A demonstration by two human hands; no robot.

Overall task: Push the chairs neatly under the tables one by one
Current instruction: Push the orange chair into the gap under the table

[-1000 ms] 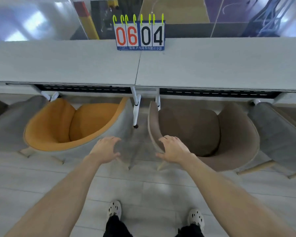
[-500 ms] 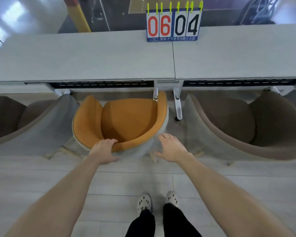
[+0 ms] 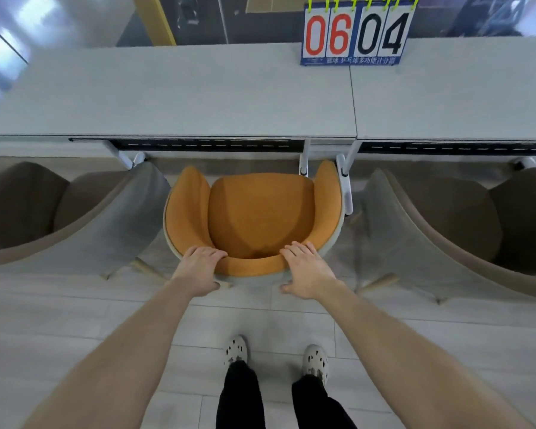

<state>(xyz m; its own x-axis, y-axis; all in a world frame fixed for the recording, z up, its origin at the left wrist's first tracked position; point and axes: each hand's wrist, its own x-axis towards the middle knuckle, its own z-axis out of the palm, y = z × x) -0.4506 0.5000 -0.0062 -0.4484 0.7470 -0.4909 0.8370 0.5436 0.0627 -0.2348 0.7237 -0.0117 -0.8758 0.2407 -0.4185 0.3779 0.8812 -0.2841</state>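
Note:
An orange chair [image 3: 260,212] with a grey outer shell stands straight in front of me, facing the long grey table [image 3: 183,97]. Its front edge lies just short of the table's near edge. My left hand [image 3: 198,267] grips the left part of the backrest rim, fingers curled over the top and thumb on the outer shell. My right hand [image 3: 305,270] holds the right part of the rim the same way, its thumb spread low on the back.
A brown chair [image 3: 59,218] stands close on the left and another brown chair [image 3: 446,227] on the right. White table legs [image 3: 345,187] sit by the orange chair's right arm. A scoreboard [image 3: 355,32] stands where two tables meet. My feet [image 3: 235,351] are on the grey floor.
My view has swung left, from between two chairs to the orange chair. Both hands moved from open air onto its backrest rim, and the chair turned to face the table squarely.

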